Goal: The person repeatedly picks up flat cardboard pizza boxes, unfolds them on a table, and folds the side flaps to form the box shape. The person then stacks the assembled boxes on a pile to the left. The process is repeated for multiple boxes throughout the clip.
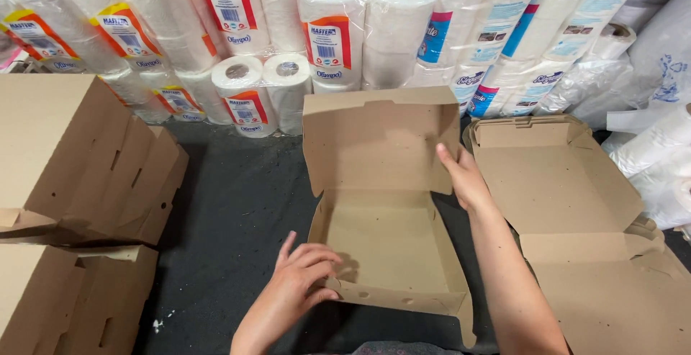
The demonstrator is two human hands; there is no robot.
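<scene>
**user_a:** ok so counting cardboard here. one open brown box [389, 240] sits in the middle on the dark floor [230, 211], lid up. one flat unfolded box blank [576, 240] lies at 3 o'clock of it, on top of what looks like more blanks, can't tell how many. at 9 o'clock there are folded boxes [86, 160] in stacks, at least four or five visible edges, but they overlap and the frame cuts them off, so no firm count. toilet paper packs [237, 45] fill the whole 12 o'clock wall, way too many rolls to count.

**user_b:** and two hands, same person. the left hand [302, 276] is at the box's 7 o'clock corner, fingers curled loosely over the front wall's left end, touching the cardboard, more of a light pinch than a full grab. the right hand [464, 178] is at the 2 o'clock side, fingers flat against the right edge of the raised lid, thumb behind where it can't be seen, so whether it's properly gripping is hard to say. it's pressing on it at least.

**user_a:** yeah, the box sits right between both hands. the front right corner flap hangs out loose at 5 o'clock. the person's body is cut off at the bottom edge, only forearms show. the white bags [655, 74] at 2 o'clock are blurry and partly out of frame.
</scene>
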